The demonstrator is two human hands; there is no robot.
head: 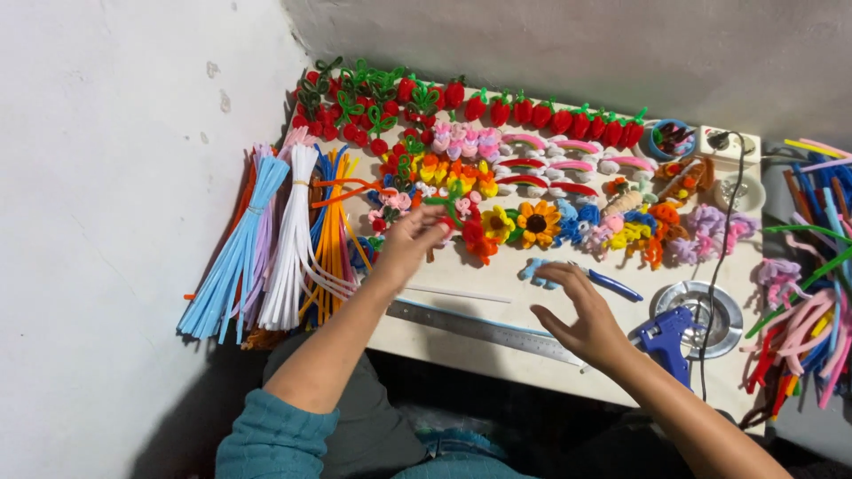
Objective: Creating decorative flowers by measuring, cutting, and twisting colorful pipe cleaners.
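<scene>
Left hand (410, 241) pinches a fuzzy red flower (470, 232) on its green stem; right hand (581, 312) hovers, grip apart.

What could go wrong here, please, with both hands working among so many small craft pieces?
The left hand, reaching into the packed red flowers, could knock neighbouring pieces out of their rows. The right hand hovers beside the blue glue gun, whose cord crosses the table; a snag might drag it off the edge.

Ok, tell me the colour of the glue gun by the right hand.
Blue glue gun, beside the right hand; head view.
</scene>
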